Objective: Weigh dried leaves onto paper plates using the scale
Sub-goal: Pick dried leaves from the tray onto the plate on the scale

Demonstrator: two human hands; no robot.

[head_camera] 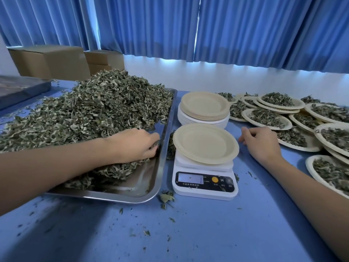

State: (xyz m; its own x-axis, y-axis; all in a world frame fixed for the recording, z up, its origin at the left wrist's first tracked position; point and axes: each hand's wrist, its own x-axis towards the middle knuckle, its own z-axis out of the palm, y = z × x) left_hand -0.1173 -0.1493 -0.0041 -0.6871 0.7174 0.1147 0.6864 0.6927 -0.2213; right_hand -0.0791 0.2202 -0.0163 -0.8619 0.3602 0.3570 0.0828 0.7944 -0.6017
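Head view: the dried leaves point(90, 110) form a large heap of crumpled grey-green and pale fragments. The heap fills a stainless steel tray point(151, 186) on the left of the blue worktop point(188, 233) and spills over the tray's far edge. The left hand point(136, 146) is sunk into the near right part of the heap, its fingers curled round a tuft of leaves. The right hand point(260, 142) rests on the worktop just right of the scale, fingers loosely curled, holding nothing.

The white digital scale point(204, 184) stands just beside the tray's right rim. Its display is lit, but the reading is too small to tell. One empty cream paper plate point(205, 143) sits on the scale platform. Behind the scale stands a stack of empty plates point(204, 108). To the right, filled plates point(268, 118) overlap one another, each carrying a flat portion of leaves. Loose leaf crumbs lie scattered on the worktop near the tray and scale.

Cardboard boxes point(51, 61) stand at the far left, and blue curtains point(245, 29) hang behind.
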